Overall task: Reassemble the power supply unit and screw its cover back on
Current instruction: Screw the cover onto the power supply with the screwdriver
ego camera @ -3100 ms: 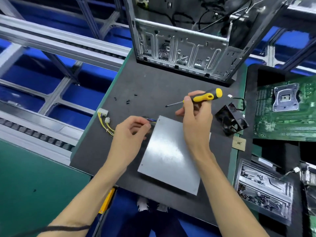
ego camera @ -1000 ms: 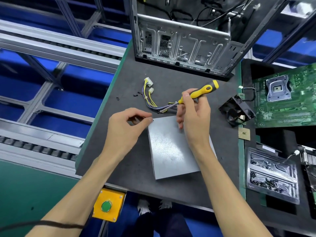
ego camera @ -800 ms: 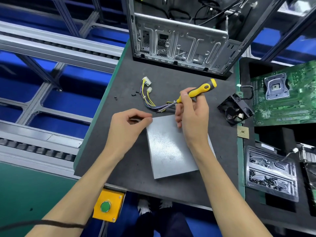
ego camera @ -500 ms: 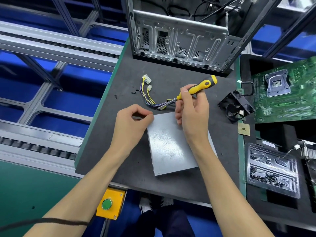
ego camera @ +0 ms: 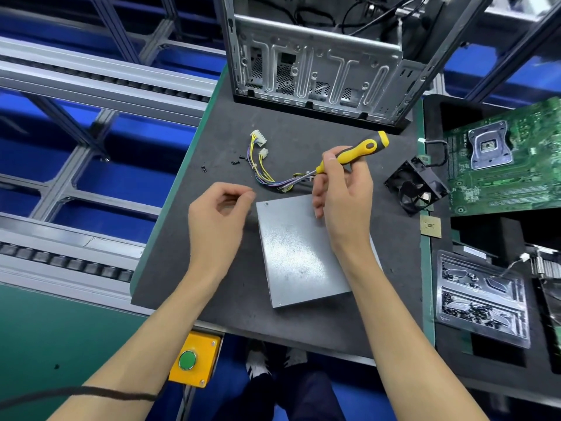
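Head camera, looking down at your work: on the far left run grey metal rails (ego camera: pixel 100 77) over blue flooring, and a yellow box with a green button (ego camera: pixel 194 360) hangs at the near edge of the dark tabletop (ego camera: pixel 230 293). A few small black screws (ego camera: pixel 235 161) lie loose on the tabletop towards its left side. Your left hand (ego camera: pixel 217 220) hovers just left of the power supply (ego camera: pixel 303 253), thumb and forefinger curled towards each other close to the box's upper left corner; whether those fingers (ego camera: pixel 243 197) pinch a screw is too small to tell. The power supply is a flat grey metal box lying on the tabletop between your two hands, with a screw hole showing at its upper left corner. Its bundle of yellow and purple wires (ego camera: pixel 264 174) trails from the far edge, ending in two white plugs (ego camera: pixel 259 138) beyond the box. Your right hand (ego camera: pixel 343 196) sits over the box's upper right corner, its fingers wrapped round the yellow and black screwdriver (ego camera: pixel 355 153). The tool is tilted, handle up and to the right, its tip pointing down-left towards the wires at the far edge of the box. Behind stands an open computer case (ego camera: pixel 318 65). Right of your hand a black fan (ego camera: pixel 416 185) rests on the tabletop, then a small gold chip (ego camera: pixel 431 226), a green circuit board (ego camera: pixel 504 159) and a clear plastic tray (ego camera: pixel 482 296) with small parts in it.
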Available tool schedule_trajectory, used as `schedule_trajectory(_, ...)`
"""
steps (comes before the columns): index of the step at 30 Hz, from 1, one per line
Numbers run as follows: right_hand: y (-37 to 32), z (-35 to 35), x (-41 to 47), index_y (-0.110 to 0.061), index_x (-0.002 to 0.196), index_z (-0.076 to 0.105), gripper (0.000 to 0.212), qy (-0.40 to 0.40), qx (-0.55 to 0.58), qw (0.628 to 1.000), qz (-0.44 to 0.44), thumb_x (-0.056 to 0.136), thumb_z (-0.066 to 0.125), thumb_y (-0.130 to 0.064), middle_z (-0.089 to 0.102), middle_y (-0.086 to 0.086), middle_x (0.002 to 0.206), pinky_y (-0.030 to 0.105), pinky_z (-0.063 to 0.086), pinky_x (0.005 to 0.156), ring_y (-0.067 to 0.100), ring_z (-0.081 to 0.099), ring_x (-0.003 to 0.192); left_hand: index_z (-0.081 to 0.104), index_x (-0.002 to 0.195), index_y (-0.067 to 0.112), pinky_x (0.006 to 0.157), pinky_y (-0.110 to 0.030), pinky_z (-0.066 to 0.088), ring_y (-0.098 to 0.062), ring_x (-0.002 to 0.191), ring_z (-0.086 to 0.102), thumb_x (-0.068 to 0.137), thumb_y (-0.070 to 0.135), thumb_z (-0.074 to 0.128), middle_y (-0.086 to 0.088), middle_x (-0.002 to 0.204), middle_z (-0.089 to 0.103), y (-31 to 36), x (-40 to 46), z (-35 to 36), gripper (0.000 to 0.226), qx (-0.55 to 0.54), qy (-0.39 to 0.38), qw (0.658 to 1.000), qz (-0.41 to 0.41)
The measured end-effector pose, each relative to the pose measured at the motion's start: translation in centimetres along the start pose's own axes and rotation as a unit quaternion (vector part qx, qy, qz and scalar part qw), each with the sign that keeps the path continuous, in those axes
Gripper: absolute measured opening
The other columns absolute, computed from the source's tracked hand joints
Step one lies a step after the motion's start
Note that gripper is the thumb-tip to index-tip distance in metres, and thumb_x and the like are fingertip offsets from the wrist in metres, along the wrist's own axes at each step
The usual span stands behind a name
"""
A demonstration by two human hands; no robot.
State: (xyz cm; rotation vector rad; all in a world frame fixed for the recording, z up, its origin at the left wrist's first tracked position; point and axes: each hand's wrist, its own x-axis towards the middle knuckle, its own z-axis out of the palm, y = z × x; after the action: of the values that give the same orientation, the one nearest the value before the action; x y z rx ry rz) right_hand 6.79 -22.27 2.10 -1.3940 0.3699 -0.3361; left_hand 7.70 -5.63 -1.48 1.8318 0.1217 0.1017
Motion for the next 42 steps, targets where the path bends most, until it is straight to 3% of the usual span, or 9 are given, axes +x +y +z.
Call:
schedule_trajectory(5, 0.0, -0.1, -0.1, -0.022, 0.097, 0.057, 0.009, -0.006, 0.004, 1.0, -0.025, 0.103, 0.054, -0.016, 0.052, 0.0, 0.065, 0.027, 0.038, 0.043, 0.014, 0.047, 0.056, 0.072, 0.08, 0.026, 0.072, -0.011, 0.051, 0.001, 0.073, 0.064, 0.086, 0.006, 0.074, 0.014, 0.077, 0.071, -2.6, 0.4, -0.9, 0.021, 0.141, -0.055, 0.988, -0.024)
schedule_trajectory(11, 0.2, -0.1, -0.1, -0.02, 0.099, 0.059, 0.01, -0.034, -0.056, 0.996, -0.068, 0.098, 0.06, -0.01, 0.062, 0.004, 0.076, 0.036, 0.052, 0.056, 0.023, 0.063, 0.068, 0.075, 0.098, 0.019, 0.087, -0.021, 0.041, -0.012, 0.1, 0.054, 0.092, 0.006, 0.065, 0.007, 0.103, 0.066, -2.8, -0.2, -1.1, 0.017, 0.285, -0.128, 0.947, 0.073)
schedule_trajectory(15, 0.5, -1.5, -0.7, -0.024, 0.104, 0.062, 0.01, -0.03, -0.218, 0.96, -0.173, 0.104, 0.055, -0.017, 0.062, -0.01, 0.09, 0.047, 0.051, 0.08, 0.023, 0.06, 0.088, 0.068, 0.123, 0.032, 0.091, -0.011, 0.045, 0.0, 0.11, 0.062, 0.097, 0.038, 0.057, 0.021, 0.117, 0.069, -1.6, -0.7, -1.2, 0.029, 0.046, -0.141, 0.989, 0.003)
schedule_trajectory(19, 0.8, -3.1, -1.4, -0.02, 0.109, 0.061, 0.014, 0.02, -0.327, 0.924, -0.199, 0.106, 0.049, -0.016, 0.061, -0.007, 0.099, 0.045, 0.047, 0.081, 0.023, 0.054, 0.094, 0.067, 0.127, 0.038, 0.107, -0.033, 0.04, -0.008, 0.127, 0.058, 0.089, 0.051, 0.057, 0.013, 0.13, 0.068, -2.2, -0.7, 0.0, 0.041, -0.128, -0.264, 0.949, -0.113)
schedule_trajectory(23, 1.1, -3.9, -2.0, -0.02, 0.112, 0.058, 0.024, 0.028, -0.373, 0.915, -0.148, 0.1, 0.047, -0.002, 0.057, -0.003, 0.101, 0.038, 0.044, 0.072, 0.017, 0.051, 0.085, 0.068, 0.119, 0.038, 0.098, -0.032, 0.041, -0.009, 0.117, 0.064, 0.088, 0.053, 0.06, 0.008, 0.122, 0.071, -3.2, -0.8, 0.1, 0.036, -0.125, -0.293, 0.941, -0.117)
schedule_trajectory(27, 1.0, -4.1, -1.2, -0.021, 0.111, 0.053, 0.023, 0.002, -0.422, 0.9, -0.109, 0.097, 0.051, -0.003, 0.054, -0.002, 0.102, 0.038, 0.038, 0.065, 0.013, 0.045, 0.078, 0.064, 0.133, 0.029, 0.113, -0.042, 0.039, -0.018, 0.132, 0.056, 0.092, 0.04, 0.063, 0.001, 0.137, 0.065, -3.7, 0.0, -1.2, 0.042, -0.155, -0.362, 0.911, -0.12)
schedule_trajectory(31, 0.9, -4.8, -0.3, -0.02, 0.106, 0.05, 0.013, -0.016, -0.444, 0.889, -0.11, 0.102, 0.06, -0.027, 0.051, 0.0, 0.097, 0.033, 0.031, 0.063, 0.013, 0.046, 0.076, 0.06, 0.14, 0.027, 0.107, -0.019, 0.042, -0.016, 0.138, 0.051, 0.089, 0.025, 0.075, 0.001, 0.145, 0.06, -3.2, 0.1, -2.5, 0.053, -0.153, -0.448, 0.877, -0.085)
schedule_trajectory(36, 0.9, -5.5, 0.4, -0.019, 0.099, 0.05, 0.022, -0.025, -0.456, 0.879, -0.139, 0.097, 0.067, -0.034, 0.051, -0.001, 0.088, 0.033, 0.036, 0.064, 0.015, 0.047, 0.076, 0.069, 0.13, 0.023, 0.105, -0.022, 0.045, -0.017, 0.129, 0.059, 0.08, 0.01, 0.081, 0.001, 0.134, 0.068, -2.7, -0.9, -1.9, 0.053, -0.127, -0.395, 0.906, -0.085)
schedule_trajectory(42, 0.0, -7.1, 2.4, -0.021, 0.097, 0.052, 0.025, -0.066, -0.402, 0.904, -0.128, 0.092, 0.075, -0.028, 0.056, 0.001, 0.086, 0.034, 0.045, 0.072, 0.019, 0.054, 0.081, 0.075, 0.115, 0.023, 0.09, -0.018, 0.046, -0.006, 0.102, 0.063, 0.061, 0.032, 0.086, 0.001, 0.109, 0.067, 0.5, -2.0, 0.9, 0.056, -0.147, -0.301, 0.942, -0.025)
